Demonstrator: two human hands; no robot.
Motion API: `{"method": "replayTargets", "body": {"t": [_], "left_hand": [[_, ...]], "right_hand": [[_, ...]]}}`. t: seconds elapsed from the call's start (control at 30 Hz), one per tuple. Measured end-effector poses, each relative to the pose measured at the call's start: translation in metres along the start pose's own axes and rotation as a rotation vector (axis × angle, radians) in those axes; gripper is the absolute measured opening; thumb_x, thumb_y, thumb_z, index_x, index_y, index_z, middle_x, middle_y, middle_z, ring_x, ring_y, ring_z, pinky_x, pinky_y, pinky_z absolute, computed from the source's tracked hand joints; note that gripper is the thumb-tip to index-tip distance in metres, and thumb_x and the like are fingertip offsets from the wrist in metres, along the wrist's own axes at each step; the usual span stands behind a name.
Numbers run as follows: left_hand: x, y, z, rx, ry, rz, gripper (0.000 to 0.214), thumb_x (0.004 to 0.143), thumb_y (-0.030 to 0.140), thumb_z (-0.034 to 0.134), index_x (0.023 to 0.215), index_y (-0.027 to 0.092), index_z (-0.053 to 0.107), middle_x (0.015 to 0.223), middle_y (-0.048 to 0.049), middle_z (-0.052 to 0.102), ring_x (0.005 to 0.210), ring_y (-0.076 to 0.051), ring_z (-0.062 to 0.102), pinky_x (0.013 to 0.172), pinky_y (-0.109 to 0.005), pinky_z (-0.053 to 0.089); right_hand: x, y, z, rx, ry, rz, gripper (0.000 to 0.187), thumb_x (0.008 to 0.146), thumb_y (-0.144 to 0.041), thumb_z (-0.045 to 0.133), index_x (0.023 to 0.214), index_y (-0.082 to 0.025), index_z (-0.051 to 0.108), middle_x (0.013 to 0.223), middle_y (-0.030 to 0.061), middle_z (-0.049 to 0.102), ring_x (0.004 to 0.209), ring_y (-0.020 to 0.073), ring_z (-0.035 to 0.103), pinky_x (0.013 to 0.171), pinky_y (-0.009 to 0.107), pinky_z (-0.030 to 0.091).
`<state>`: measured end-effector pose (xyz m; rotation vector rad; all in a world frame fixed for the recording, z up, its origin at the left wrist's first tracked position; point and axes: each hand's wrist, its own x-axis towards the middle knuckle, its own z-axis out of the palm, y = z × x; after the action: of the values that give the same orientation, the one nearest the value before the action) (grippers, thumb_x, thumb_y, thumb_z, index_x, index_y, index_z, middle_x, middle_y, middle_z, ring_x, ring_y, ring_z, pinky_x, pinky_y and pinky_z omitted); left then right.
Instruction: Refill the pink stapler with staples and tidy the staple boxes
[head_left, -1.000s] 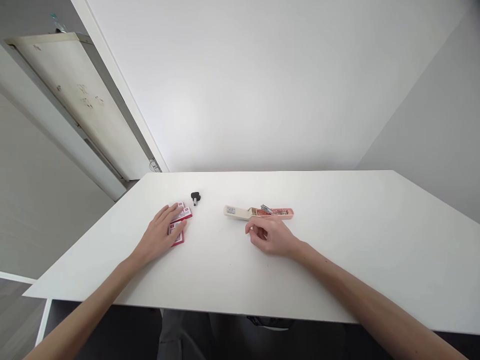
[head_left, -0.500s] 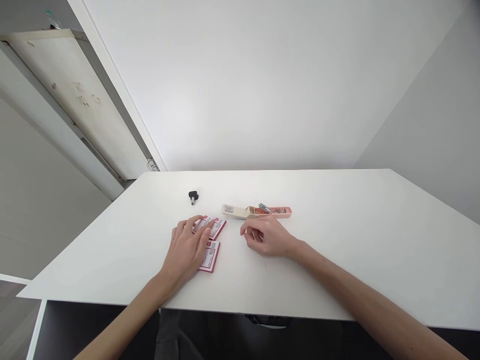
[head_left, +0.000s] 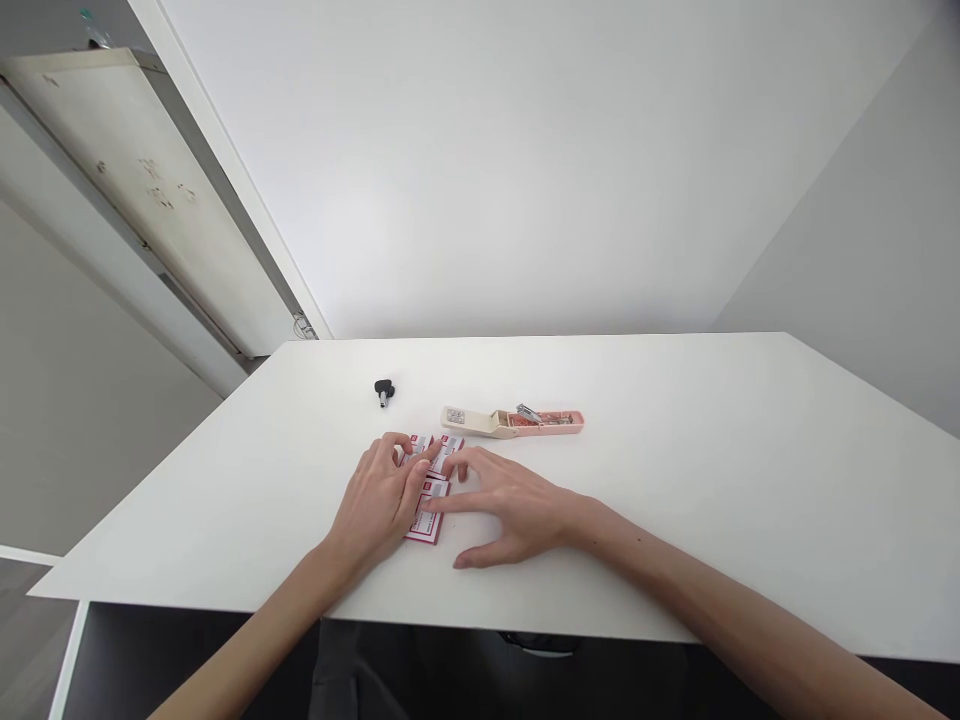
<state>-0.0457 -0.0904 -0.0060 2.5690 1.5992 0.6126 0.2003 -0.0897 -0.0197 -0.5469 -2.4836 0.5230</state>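
Three flat red-and-white printed boxes lie on the tabletop between the two hands: the front box (head_left: 426, 530), the far-right box (head_left: 450, 446) and the far-left box (head_left: 418, 442). The front box sits just to the right of the left hand (head_left: 377, 503); the two far boxes lie side by side beyond it, under and past the left fingertips. The left hand is palm down and unclenched, its fingers partly bent over the boxes without enclosing one. The right hand (head_left: 514, 505) is on the opposite side, fingers spread and gripping nothing. Its index finger extends over the front box; whether the tip makes contact cannot be determined. Its thumb points to the bare surface nearer the wearer.

Beyond the right hand, well clear of its fingers, lies an opened hinged case, with its cream lid (head_left: 469, 422) on the left and its pink tray (head_left: 571, 427) on the right. A silver metal tool (head_left: 528, 412) rests across the tray; its type is too small to identify. Beyond the left hand lies a black-headed key (head_left: 384, 390). The white tabletop (head_left: 697, 480) supports all items, and a pale wall (head_left: 525, 180) stands beyond both hands.
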Motion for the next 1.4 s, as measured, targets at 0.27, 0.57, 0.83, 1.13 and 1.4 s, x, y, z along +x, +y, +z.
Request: {"method": "replayTargets", "body": {"t": [0.27, 0.57, 0.83, 1.13, 1.4], "left_hand": [[-0.004, -0.018, -0.008, 0.142, 0.07, 0.018, 0.042, 0.107, 0.044, 0.039, 0.132, 0.035, 0.072, 0.121, -0.0116, 0.059, 0.102, -0.029, 0.059, 0.091, -0.051, 0.053], [0.002, -0.022, -0.009, 0.047, -0.034, 0.276, 0.043, 0.106, 0.035, 0.047, 0.147, 0.038, 0.058, 0.158, -0.0027, 0.053, 0.151, -0.032, 0.039, 0.121, -0.055, 0.038], [-0.001, -0.052, -0.008, 0.05, -0.026, 0.218, 0.043, 0.107, 0.046, 0.046, 0.143, 0.03, 0.064, 0.159, -0.0021, 0.053, 0.15, -0.03, 0.046, 0.122, -0.052, 0.043], [-0.006, -0.08, -0.027, 0.166, 0.17, 0.36, 0.035, 0.102, 0.022, 0.055, 0.133, 0.032, 0.067, 0.142, -0.0055, 0.068, 0.14, -0.031, 0.056, 0.114, -0.056, 0.047], [-0.001, -0.038, -0.015, -0.021, 0.156, 0.463, 0.026, 0.098, 0.019, 0.061, 0.123, 0.025, 0.064, 0.109, -0.0058, 0.074, 0.099, -0.022, 0.07, 0.091, -0.038, 0.054]], "right_hand": [[0.001, -0.003, -0.001, -0.039, -0.026, -0.012, 0.046, 0.095, -0.046, 0.071, 0.139, -0.033, 0.069, 0.164, 0.0109, 0.042, 0.148, 0.0311, 0.041, 0.12, 0.051, 0.038], [-0.004, 0.006, 0.0, 0.012, 0.103, 0.004, 0.029, 0.091, -0.032, 0.073, 0.119, -0.03, 0.079, 0.154, 0.0073, 0.058, 0.13, 0.025, 0.063, 0.109, 0.042, 0.05], [-0.006, 0.015, 0.004, 0.019, 0.13, 0.022, 0.028, 0.092, -0.04, 0.076, 0.116, -0.026, 0.075, 0.146, 0.008, 0.066, 0.132, 0.0254, 0.064, 0.113, 0.042, 0.048], [-0.003, 0.012, 0.001, 0.071, 0.122, 0.057, 0.041, 0.088, -0.045, 0.081, 0.12, -0.025, 0.065, 0.139, 0.0092, 0.069, 0.129, 0.0262, 0.064, 0.11, 0.044, 0.05], [-0.004, 0.016, 0.003, -0.031, 0.148, 0.121, 0.034, 0.094, -0.043, 0.075, 0.121, -0.024, 0.067, 0.111, 0.0092, 0.069, 0.103, 0.0254, 0.066, 0.088, 0.042, 0.057]]}}
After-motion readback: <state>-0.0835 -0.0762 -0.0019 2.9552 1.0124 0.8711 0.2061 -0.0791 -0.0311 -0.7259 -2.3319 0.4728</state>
